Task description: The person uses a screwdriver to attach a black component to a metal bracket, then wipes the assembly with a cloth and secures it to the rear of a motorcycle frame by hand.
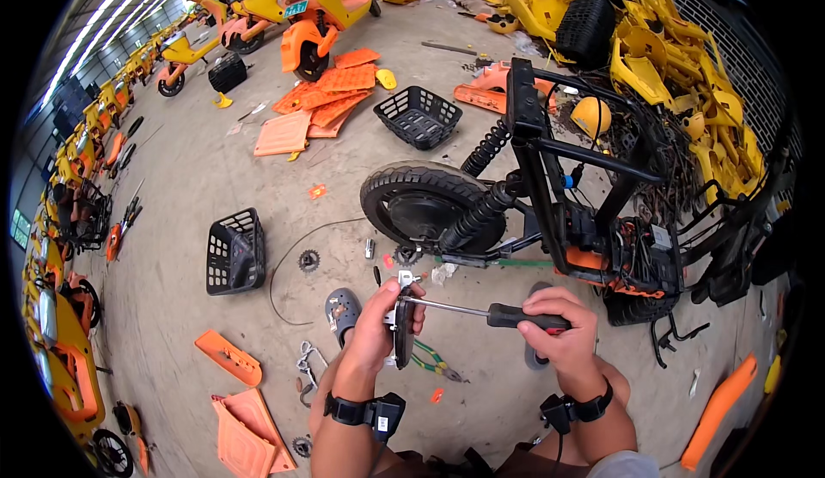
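My left hand (pixel 375 327) is closed around a dark oblong part (pixel 402 332) with a pale metal bracket (pixel 407 278) at its top, held upright above my knees. My right hand (pixel 563 327) grips the black handle of a screwdriver (pixel 507 315). The screwdriver's shaft points left, and its tip meets the upper part of the dark piece near my left fingers. Whether the tip sits in a screw is too small to tell. Below my hands, green-handled pliers (pixel 436 363) lie on the floor.
A stripped black scooter frame (pixel 537 160) with its rear wheel (pixel 421 207) stands ahead to the right. Black baskets (pixel 234 259), orange panels (pixel 249 431) and sprockets (pixel 309 260) lie around. Yellow body panels (pixel 662 65) are heaped at far right; scooters (pixel 318 14) line the left and back.
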The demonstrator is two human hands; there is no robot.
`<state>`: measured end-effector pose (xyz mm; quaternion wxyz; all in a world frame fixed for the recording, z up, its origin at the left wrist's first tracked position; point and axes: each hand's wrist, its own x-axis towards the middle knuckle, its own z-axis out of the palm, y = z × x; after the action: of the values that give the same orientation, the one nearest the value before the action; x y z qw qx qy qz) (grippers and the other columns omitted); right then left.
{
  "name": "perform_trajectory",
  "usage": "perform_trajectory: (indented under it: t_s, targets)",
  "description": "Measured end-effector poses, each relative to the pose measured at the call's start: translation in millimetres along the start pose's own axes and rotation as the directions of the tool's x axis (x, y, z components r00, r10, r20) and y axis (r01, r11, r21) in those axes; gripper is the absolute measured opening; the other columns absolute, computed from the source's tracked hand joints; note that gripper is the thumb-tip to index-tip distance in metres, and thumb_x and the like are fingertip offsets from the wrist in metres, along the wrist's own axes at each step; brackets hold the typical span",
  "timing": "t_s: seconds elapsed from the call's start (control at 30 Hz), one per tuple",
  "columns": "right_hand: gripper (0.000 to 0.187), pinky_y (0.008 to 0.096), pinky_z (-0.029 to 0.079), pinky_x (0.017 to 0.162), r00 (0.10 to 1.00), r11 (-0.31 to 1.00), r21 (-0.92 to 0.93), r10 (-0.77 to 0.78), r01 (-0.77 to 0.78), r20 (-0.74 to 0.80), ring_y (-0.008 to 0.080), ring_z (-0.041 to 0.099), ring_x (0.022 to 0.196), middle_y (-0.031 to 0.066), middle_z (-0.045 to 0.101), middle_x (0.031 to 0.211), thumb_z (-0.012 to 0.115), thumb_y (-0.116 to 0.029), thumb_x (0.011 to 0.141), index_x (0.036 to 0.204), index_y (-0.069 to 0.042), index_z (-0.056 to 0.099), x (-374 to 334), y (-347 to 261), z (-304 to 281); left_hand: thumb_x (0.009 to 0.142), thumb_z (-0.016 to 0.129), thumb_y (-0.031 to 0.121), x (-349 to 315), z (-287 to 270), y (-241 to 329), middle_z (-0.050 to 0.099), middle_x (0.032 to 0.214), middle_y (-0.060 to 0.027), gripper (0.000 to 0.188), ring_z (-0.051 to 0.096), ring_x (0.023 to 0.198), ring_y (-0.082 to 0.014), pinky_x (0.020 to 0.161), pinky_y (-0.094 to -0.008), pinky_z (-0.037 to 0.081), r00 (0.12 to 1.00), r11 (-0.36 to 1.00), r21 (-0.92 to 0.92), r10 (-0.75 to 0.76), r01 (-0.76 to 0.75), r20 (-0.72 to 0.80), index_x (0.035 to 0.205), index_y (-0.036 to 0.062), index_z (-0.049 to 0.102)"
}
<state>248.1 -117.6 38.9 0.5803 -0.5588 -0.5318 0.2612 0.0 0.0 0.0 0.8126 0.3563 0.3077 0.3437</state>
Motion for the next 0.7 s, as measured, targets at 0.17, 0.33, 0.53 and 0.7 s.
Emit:
perform_trajectory:
  t_s: [0.17,0.33,0.53,0.7]
  targets:
    - [0.023,0.0279,0.052,0.071,0.994,0.993,-0.059,-0.097,0.099,0.047,0.0178,0.066,0.081,0.0098,0.069,0.093,0.081,0.0,0.066,0.088,-0.003,0.073,3,-2,-11,0.096,0.044,0.045,1,8,-4,0.057,0.072,-0.0088,0.048,0.054,0.065,-0.0193,0.063,-0.0313,0.044,0.997,0.999,0.046,-0.011,0.015,-0.082,0.101,-0.0002,0.059]
    - [0.019,0.026,0.051,0.067,0.99,0.99,0.047,0.129,-0.132,0.06,0.0142,0.065,0.077,0.0096,0.069,0.094,0.079,-0.003,0.072,0.089,-0.001,0.072,2,-3,-8,0.097,0.044,0.045,0,6,-2,0.058,0.073,-0.0094,0.047,0.055,0.065,-0.0185,0.061,-0.0301,0.045,0.996,0.991,0.133,0.03,-0.018,-0.088,0.101,0.0004,0.059]
    - [0.012,0.0191,0.042,0.05,0.856,0.839,0.17,0.506,-0.517,0.104,0.0064,0.058,0.058,0.0038,0.066,0.078,0.073,-0.006,0.082,0.092,0.0,0.07,5,-12,-8,0.102,0.04,0.038,1,6,-1,0.058,0.081,-0.0058,0.039,0.054,0.072,-0.0136,0.067,-0.0268,0.046,0.997,0.967,0.253,0.046,-0.031,-0.055,0.107,0.003,0.057]
    - [0.009,0.0188,0.039,0.045,0.949,0.933,0.179,0.313,-0.312,0.021,0.0053,0.054,0.053,0.002,0.063,0.067,0.072,-0.006,0.084,0.09,0.001,0.07,-2,4,1,0.102,0.043,0.038,-1,9,1,0.058,0.081,-0.0062,0.039,0.054,0.073,-0.0142,0.068,-0.0275,0.045,0.995,0.973,0.225,0.064,-0.045,-0.077,0.109,0.0024,0.057]
